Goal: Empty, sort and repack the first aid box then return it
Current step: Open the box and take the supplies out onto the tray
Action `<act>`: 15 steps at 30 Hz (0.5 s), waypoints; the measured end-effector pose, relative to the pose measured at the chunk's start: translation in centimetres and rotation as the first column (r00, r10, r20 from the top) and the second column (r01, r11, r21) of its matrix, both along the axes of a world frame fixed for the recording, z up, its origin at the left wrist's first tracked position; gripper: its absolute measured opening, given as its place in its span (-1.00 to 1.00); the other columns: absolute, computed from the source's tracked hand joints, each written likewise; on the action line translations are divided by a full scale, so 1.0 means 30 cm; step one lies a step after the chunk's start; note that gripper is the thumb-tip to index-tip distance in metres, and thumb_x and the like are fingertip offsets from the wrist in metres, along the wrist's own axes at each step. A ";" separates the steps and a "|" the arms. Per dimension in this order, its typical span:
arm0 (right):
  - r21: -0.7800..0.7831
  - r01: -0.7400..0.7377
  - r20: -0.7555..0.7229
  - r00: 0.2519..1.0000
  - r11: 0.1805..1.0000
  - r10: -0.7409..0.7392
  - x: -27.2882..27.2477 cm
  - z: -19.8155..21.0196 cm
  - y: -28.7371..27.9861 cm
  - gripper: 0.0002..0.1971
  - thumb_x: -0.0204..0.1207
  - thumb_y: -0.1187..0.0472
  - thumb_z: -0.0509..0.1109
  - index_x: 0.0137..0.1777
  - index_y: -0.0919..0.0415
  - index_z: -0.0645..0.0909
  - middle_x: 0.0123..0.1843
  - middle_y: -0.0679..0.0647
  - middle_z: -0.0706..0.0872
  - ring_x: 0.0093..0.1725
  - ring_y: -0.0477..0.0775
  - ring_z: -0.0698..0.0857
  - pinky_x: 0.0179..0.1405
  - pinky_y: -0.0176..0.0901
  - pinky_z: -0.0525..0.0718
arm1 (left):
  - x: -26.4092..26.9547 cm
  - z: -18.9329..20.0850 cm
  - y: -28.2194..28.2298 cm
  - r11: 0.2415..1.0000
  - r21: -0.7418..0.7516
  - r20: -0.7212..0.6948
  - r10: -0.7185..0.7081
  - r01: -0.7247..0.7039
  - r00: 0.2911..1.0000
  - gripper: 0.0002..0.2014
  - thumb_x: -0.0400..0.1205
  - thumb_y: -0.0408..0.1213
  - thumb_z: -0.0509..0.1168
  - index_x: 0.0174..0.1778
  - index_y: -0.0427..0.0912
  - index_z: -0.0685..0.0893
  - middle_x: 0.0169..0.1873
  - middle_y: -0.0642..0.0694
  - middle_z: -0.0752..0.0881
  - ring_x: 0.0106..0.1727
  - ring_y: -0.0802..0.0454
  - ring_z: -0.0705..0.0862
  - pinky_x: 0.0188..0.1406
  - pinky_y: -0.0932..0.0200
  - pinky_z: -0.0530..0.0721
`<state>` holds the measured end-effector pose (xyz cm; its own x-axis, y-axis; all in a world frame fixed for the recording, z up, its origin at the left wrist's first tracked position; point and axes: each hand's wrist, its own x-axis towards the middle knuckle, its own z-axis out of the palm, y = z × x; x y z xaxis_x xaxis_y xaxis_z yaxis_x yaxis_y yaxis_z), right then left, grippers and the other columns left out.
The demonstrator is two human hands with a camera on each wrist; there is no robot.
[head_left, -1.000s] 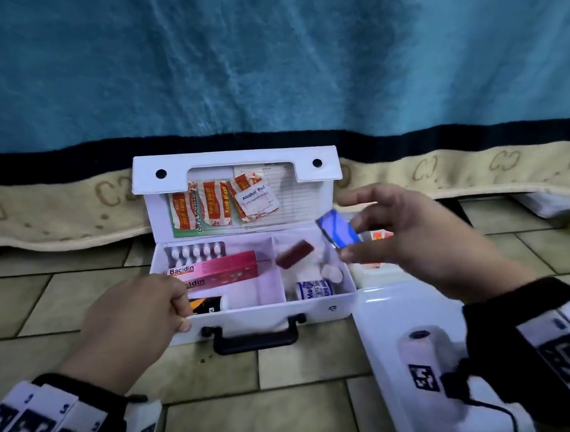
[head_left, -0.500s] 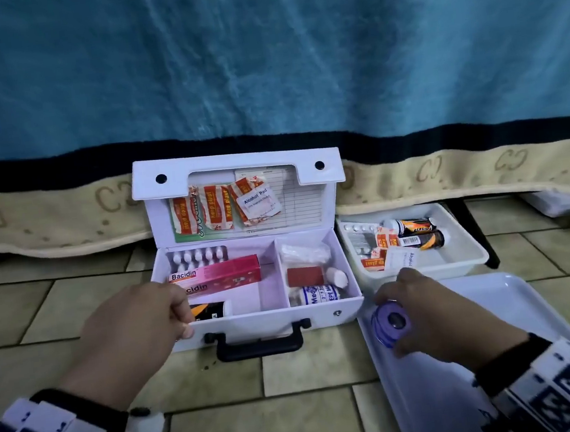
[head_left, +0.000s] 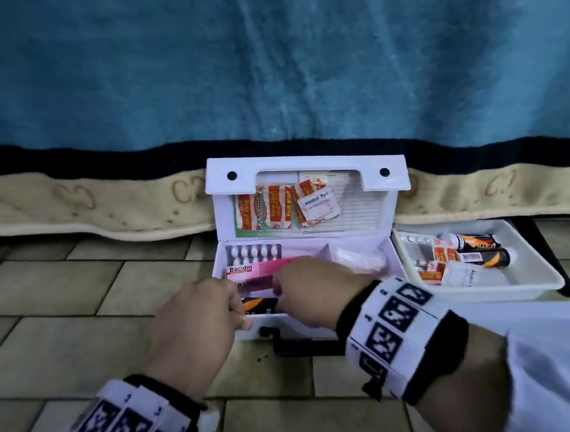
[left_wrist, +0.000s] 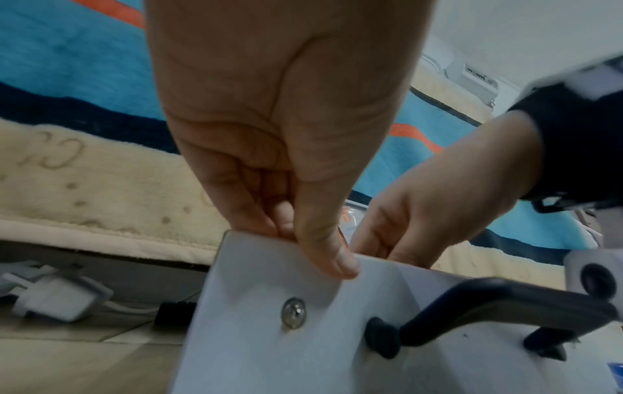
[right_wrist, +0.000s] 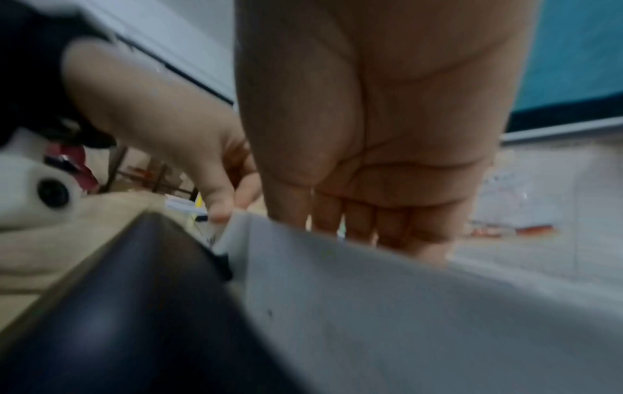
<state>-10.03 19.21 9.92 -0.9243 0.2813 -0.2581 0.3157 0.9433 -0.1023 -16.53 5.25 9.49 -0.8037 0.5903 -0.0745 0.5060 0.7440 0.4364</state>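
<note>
The white first aid box [head_left: 306, 163] stands open on the tiled floor, its lid leaning back on the blanket. My left hand [head_left: 239, 313] pinches the front wall at the left corner, thumb outside [left_wrist: 337, 264] and fingers inside. My right hand [head_left: 279, 284] reaches over the front wall into the left compartment, its fingers straight [right_wrist: 371, 226] and their tips hidden. Under it lie a pink Bacidin box [head_left: 247, 270], a blister pack [head_left: 254, 253] and a black-orange tube [head_left: 258, 304]. Plasters [head_left: 275, 209] and an alcohol pad [head_left: 318, 205] sit in the lid.
A small white tray [head_left: 498, 289] right of the box holds bottles [head_left: 478, 241], plasters and sachets. A large white tray [head_left: 559, 362] lies at the near right under my forearm. The box's black handle [head_left: 306, 350] points toward me. A blue blanket hangs behind.
My right hand held a blue roll over the near tray; it now has no roll and has moved left into the box. The left hand kept its grip.
</note>
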 end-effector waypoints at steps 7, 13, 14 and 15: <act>-0.038 -0.094 0.162 0.982 0.995 0.099 -0.054 -0.049 0.031 -0.69 0.57 0.37 0.22 0.28 0.30 0.61 0.22 0.22 0.69 0.18 0.21 0.65 0.20 -0.03 0.63 | -0.006 0.006 -0.001 1.000 -0.013 0.003 -0.018 0.018 1.000 -0.77 0.39 -0.16 0.52 -0.45 0.01 0.57 -0.37 0.07 0.65 -0.21 0.05 0.63 -0.35 0.21 0.37; -0.119 -0.011 -0.044 0.999 0.993 0.006 0.019 0.057 0.031 -0.74 0.48 0.16 0.40 0.06 0.33 0.66 0.02 0.23 0.70 -0.05 0.18 0.65 -0.22 -0.12 0.59 | -0.003 0.016 -0.001 0.999 -0.021 -0.014 -0.031 0.030 0.999 -0.85 0.38 -0.18 0.52 -0.36 -0.03 0.66 -0.42 0.09 0.62 -0.30 0.11 0.56 -0.50 0.26 0.31; -0.181 0.029 -0.122 0.991 0.983 -0.052 0.054 0.094 0.038 -0.74 0.45 0.14 0.42 0.01 0.33 0.67 -0.04 0.24 0.72 -0.09 0.19 0.66 -0.24 -0.10 0.60 | -0.004 0.017 0.000 0.999 -0.025 -0.015 -0.031 0.031 0.999 -0.85 0.38 -0.17 0.53 -0.36 -0.03 0.66 -0.41 0.09 0.64 -0.29 0.10 0.58 -0.50 0.27 0.32; -0.258 0.071 -0.207 0.970 0.963 -0.127 0.096 0.131 0.052 -0.77 0.43 0.15 0.43 -0.03 0.32 0.68 -0.08 0.23 0.74 -0.12 0.21 0.68 -0.23 -0.06 0.63 | -0.004 0.018 0.001 0.999 -0.029 -0.023 -0.031 0.031 0.999 -0.84 0.38 -0.17 0.53 -0.38 -0.02 0.66 -0.39 0.08 0.66 -0.28 0.10 0.59 -0.49 0.27 0.33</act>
